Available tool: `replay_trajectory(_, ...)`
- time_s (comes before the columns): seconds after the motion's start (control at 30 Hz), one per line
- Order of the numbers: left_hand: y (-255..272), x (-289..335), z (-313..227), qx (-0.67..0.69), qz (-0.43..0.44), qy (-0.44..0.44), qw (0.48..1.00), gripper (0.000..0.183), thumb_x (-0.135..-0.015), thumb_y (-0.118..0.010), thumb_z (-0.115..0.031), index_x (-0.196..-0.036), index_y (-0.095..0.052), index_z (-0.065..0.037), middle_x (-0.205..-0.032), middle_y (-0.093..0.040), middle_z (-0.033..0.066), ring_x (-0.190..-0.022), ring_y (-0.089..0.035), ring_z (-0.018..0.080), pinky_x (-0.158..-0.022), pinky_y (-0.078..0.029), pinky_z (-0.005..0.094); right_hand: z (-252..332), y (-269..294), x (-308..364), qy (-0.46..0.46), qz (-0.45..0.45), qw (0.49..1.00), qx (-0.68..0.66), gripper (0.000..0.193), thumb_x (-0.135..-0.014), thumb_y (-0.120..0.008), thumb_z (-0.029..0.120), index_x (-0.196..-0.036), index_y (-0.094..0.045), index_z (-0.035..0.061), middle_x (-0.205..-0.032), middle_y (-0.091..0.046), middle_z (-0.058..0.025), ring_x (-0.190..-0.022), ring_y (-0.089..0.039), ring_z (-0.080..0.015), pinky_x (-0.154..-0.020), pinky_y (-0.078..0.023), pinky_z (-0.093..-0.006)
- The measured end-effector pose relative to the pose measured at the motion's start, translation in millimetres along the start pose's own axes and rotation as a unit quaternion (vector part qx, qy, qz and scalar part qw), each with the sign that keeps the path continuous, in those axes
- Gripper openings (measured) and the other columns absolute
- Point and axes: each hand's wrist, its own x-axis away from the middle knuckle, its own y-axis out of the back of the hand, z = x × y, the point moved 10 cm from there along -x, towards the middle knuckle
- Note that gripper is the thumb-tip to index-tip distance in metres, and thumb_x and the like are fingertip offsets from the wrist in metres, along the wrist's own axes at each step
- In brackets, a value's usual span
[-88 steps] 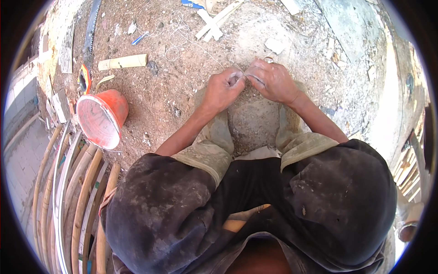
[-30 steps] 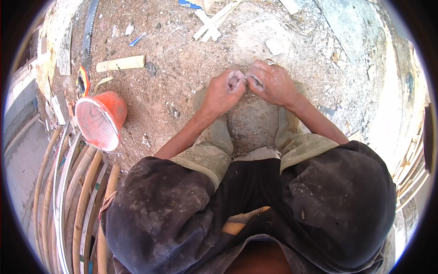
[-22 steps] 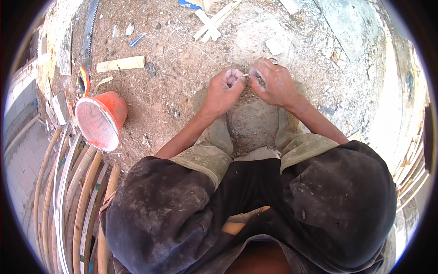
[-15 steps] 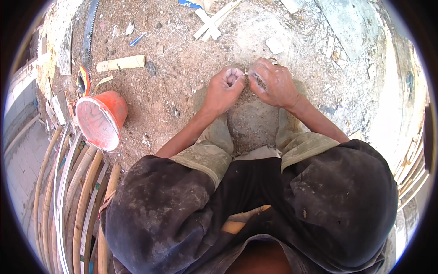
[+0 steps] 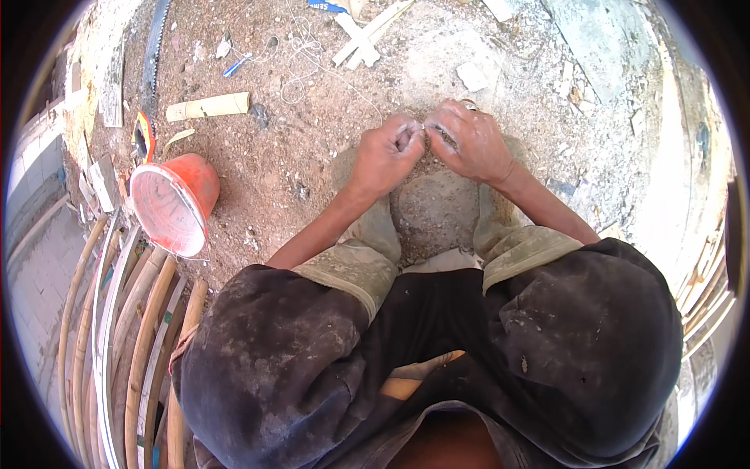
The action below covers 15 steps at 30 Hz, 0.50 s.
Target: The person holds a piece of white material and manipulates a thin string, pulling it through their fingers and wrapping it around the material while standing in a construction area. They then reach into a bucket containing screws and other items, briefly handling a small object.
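Observation:
My left hand (image 5: 386, 155) is closed in a pinch, thumb pressed against curled fingers. Its fingertips meet those of my right hand (image 5: 473, 145), which is also closed, knuckles up, with a ring on one finger. Whatever the two hold between them is too small and too hidden to name. Pale dust covers the fingers of both. On the ground beyond my left hand lies a tangled thin white string (image 5: 306, 56), with one strand trailing toward that hand; whether it reaches the fingers I cannot tell.
An orange bucket (image 5: 205, 184) lies tipped at the left, near a handsaw (image 5: 148, 78) and a cut bamboo piece (image 5: 208, 107). Several long poles (image 5: 141, 352) fill the lower left. Crossed wood strips (image 5: 364, 41) and a blue pen-like object (image 5: 234, 66) lie farther off.
My left fingertips have come closer to the right ones and curled a little more. The small pale bit between them shows less now. The right hand has hardly moved.

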Motion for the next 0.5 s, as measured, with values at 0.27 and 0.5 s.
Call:
replay_trajectory(0.27,5,1,-29,-0.136,-0.017,-0.079,0.987,0.005,-0.087,-0.068,-0.01,-0.089,-0.067,-0.005,-0.061,-0.052,0.0017,-0.057,-0.047,0.0065,-0.052,-0.041,0.0264,2,-6,-1,0.024,0.044,0.998,0.044,0.012,-0.084,-0.067,0.015,-0.092,-0.065,0.0063,-0.093,-0.064,-0.0105,-0.074,-0.066,-0.0308,-0.066,-0.054,-0.0396)
replay_trajectory(0.5,1,0,-37,-0.191,0.0,-0.114,0.975,0.009,-0.086,-0.068,-0.011,-0.093,-0.068,-0.006,-0.063,-0.055,0.0055,-0.056,-0.05,0.011,-0.053,-0.044,0.03,-7,-10,1,-0.001,0.048,0.999,0.007,0.015,-0.079,-0.068,0.015,-0.091,-0.064,0.0068,-0.09,-0.063,-0.0104,-0.071,-0.064,-0.0286,-0.065,-0.053,-0.038)
